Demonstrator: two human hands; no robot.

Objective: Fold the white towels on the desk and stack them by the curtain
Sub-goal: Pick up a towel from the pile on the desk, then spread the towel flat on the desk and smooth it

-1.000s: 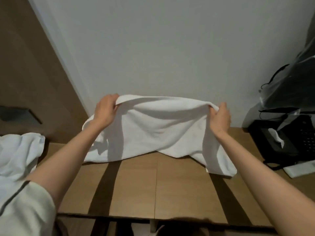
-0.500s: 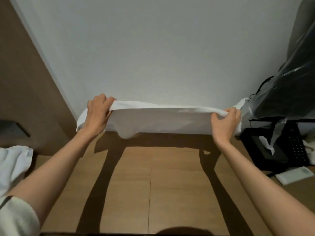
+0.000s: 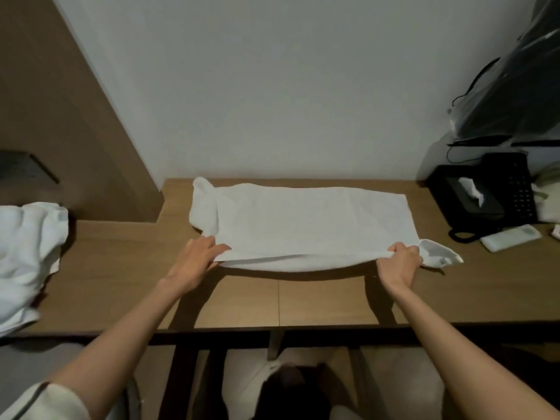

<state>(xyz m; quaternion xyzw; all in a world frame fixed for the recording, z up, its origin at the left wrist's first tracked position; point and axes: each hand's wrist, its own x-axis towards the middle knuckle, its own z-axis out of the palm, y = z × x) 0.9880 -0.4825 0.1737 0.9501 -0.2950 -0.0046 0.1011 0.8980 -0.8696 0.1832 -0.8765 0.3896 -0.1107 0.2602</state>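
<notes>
Wooden desk (image 3: 130, 268) at white wall | towel (image 3: 303, 219), airborne a second ago, lay flat mid-desk | my left hand (image 3: 198, 257) and right hand (image 3: 400, 265) pinched its near corners | first fold due.

Likely a hotel room: wall-set wooden desk (image 3: 303, 301) bearing black telephone (image 3: 515, 189), tissue box (image 3: 463, 197), white towels (image 3: 303, 222).

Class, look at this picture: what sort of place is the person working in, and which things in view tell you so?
Probably a hotel guest room. A black desk telephone and a tissue box sit on a built-in wooden desk, and plain white towels lie there: one being folded, more heaped at the left.
</notes>
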